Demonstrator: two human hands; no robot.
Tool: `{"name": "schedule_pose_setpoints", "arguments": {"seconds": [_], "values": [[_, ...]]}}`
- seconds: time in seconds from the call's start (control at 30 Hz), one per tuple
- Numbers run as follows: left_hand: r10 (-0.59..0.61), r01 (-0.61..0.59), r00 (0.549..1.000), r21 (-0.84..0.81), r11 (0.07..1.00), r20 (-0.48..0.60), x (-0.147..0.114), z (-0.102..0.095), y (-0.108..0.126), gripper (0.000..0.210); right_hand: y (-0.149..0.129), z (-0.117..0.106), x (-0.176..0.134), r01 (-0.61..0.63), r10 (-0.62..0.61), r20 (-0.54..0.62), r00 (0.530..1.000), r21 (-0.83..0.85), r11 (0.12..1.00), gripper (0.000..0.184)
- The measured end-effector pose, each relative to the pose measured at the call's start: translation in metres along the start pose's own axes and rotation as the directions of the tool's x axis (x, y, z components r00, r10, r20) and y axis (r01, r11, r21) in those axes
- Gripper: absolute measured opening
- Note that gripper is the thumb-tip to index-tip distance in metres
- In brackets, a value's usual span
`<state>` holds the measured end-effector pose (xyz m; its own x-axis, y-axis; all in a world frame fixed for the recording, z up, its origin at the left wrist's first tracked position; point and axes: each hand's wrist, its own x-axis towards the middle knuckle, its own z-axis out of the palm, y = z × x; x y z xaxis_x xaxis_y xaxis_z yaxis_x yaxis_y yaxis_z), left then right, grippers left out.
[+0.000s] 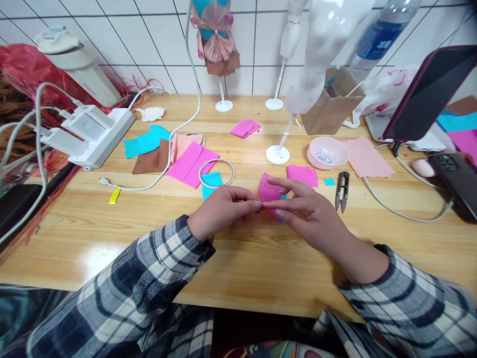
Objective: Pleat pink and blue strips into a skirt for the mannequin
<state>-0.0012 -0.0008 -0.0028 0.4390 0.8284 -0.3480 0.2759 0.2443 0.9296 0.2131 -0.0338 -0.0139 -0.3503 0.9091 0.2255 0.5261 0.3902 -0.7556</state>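
My left hand (231, 205) is closed in a pinch, its thumb pressed against the forefinger. A tiny pinkish bit shows at its fingertips, too small to name. My right hand (311, 211) has its fingers stretched and apart, one fingertip meeting the left thumb tip. Directly behind these fingers is a pink crepe paper piece (269, 188), partly covered, with blue showing at its edge. Beyond my left hand lies a blue paper piece (211, 182), a white ring (233, 173) resting partly over it. Another folded pink piece (302, 176) is beyond my right hand.
Thread snips (342, 191) lie right of my hands, near a pink bowl (328, 151) of small shiny pieces. White stands (278, 154) hold figures at the back. A power strip (102, 136) and cable are left; a propped phone (432, 94) stands right.
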Motion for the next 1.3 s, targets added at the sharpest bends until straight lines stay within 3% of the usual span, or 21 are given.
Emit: {"name": "schedule_pose_setpoints", "arguments": {"seconds": [0.27,0.47,0.53,0.6,0.73,0.93,1.0,1.1,1.17,1.23,1.27,1.3], "values": [[0.072,-0.069,0.995,0.046,0.997,-0.073,0.001,0.003,0.001,0.019,-0.002,0.0,0.001,-0.067,0.066,0.012,0.998,0.115,0.991,0.026],[0.063,-0.054,0.994,0.092,0.994,-0.09,0.0,0.003,0.002,0.02,0.0,0.0,0.003,-0.114,0.112,0.022,0.993,0.243,0.963,0.026],[0.039,-0.031,0.997,0.109,0.994,-0.072,0.001,0.002,0.002,0.022,-0.001,-0.001,0.003,-0.085,0.088,-0.006,0.996,0.163,0.983,0.024],[-0.002,0.008,0.999,0.12,0.993,-0.053,0.001,0.0,0.002,0.026,-0.003,-0.001,0.002,-0.055,0.053,-0.034,0.998,-0.035,0.998,0.021],[-0.09,0.095,0.995,0.181,0.979,-0.034,0.001,-0.003,0.003,0.032,-0.005,0.0,0.0,-0.037,0.065,0.046,0.997,-0.446,0.894,0.034],[-0.113,0.076,0.99,0.358,0.93,0.083,-0.001,-0.017,0.007,0.039,-0.001,-0.002,0.002,0.025,0.099,0.211,0.972,-0.518,0.855,0.017],[-0.078,0.05,0.996,0.443,0.895,0.044,-0.002,-0.026,0.006,0.04,0.001,-0.006,0.003,0.032,0.094,0.224,0.97,-0.502,0.864,0.014],[0.048,0.031,0.993,0.621,0.784,-0.11,-0.002,-0.037,0.006,0.047,0.002,-0.013,0.004,0.024,0.08,0.224,0.971,-0.43,0.903,0.013],[0.205,-0.019,0.963,0.711,0.703,-0.176,-0.001,-0.04,0.005,0.049,0.003,-0.018,0.004,-0.017,0.07,0.179,0.981,-0.283,0.959,0.02],[0.36,-0.107,0.916,0.755,0.647,-0.179,0.0,-0.04,0.003,0.045,0.003,-0.023,0.004,-0.131,0.128,0.116,0.985,0.025,0.991,0.024],[0.421,-0.155,0.893,0.766,0.624,-0.162,0.0,-0.039,0.003,0.042,0.003,-0.025,0.004,-0.21,0.191,0.099,0.977,0.234,0.949,0.024],[0.465,-0.2,0.874,0.771,0.605,-0.139,0.0,-0.038,0.002,0.039,0.002,-0.027,0.004,-0.286,0.269,0.103,0.958,0.445,0.848,0.023]]}}
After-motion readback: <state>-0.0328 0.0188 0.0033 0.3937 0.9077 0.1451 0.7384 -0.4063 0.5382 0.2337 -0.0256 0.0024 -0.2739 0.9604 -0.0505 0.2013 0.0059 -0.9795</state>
